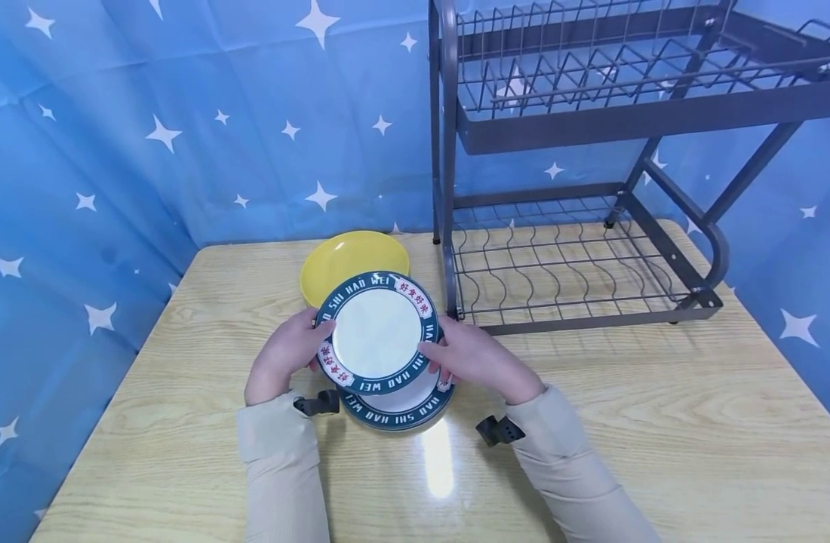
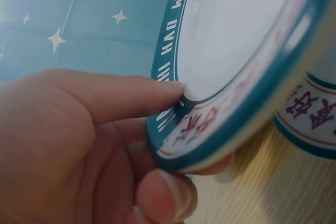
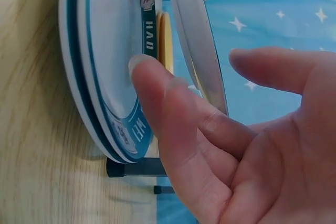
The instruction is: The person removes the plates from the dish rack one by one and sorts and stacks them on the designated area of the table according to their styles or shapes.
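Observation:
A round white plate [image 1: 377,332] with a dark teal rim, white letters and red characters is raised and tilted above the table. My left hand [image 1: 289,351] grips its left edge; in the left wrist view the thumb lies on the rim and the fingers go beneath. At the opposite edge is my right hand [image 1: 479,358]. The right wrist view shows its thumb apart from the plate and its loosely bent fingers on the underside; firm contact cannot be made out. Below sits a stack of matching plates [image 3: 113,40], partly hidden in the head view.
A yellow plate [image 1: 354,256] lies behind the stack. To the right stands a dark two-tier metal dish rack [image 1: 578,324], its lower wire shelf near the table [image 1: 164,422]. A blue star-patterned cloth [image 1: 252,113] hangs behind.

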Demonstrator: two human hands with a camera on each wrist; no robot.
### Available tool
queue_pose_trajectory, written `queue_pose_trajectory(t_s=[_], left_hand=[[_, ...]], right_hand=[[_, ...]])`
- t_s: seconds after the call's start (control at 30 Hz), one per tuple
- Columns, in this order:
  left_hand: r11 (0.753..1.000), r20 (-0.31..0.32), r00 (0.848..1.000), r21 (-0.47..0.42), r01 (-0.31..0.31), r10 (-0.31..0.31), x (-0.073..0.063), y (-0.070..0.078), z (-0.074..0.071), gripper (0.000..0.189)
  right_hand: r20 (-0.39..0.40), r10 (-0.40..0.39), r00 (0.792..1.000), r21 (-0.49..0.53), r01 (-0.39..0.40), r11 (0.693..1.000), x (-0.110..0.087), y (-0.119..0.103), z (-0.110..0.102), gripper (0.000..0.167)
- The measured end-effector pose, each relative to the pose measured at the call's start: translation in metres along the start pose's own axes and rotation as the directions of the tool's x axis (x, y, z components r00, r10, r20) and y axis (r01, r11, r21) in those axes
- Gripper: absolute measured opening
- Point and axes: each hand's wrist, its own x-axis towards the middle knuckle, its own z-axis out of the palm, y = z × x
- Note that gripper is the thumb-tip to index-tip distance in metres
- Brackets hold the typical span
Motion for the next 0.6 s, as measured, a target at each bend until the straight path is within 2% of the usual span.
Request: queue_pose_trajectory(t_s=[0.17, 0.43, 0.6], left_hand=[[1.0, 0.006, 1.0, 0.009, 0.024, -0.024, 0.003, -0.003, 0.003, 0.033], [0.999, 0.003, 0.999, 0.033, 0.041, -0.041, 0.006, -0.005, 0.005, 0.031], [0.998, -0.003, 0.999, 0.052, 0.039, -0.039, 0.009, -0.008, 0.007, 0.03]], right_hand=[[-0.04, 0.015, 0.999, -0.005, -0.015, 1.0, 0.002, 0.0, 0.005, 0.025], [-0.127, 0.027, 0.992, -0.085, -0.038, 0.996, 0.007, -0.001, 0.015, 0.058], [-0.136, 0.052, 0.989, -0.118, -0.068, 0.991, 0.009, 0.0, 0.018, 0.061]])
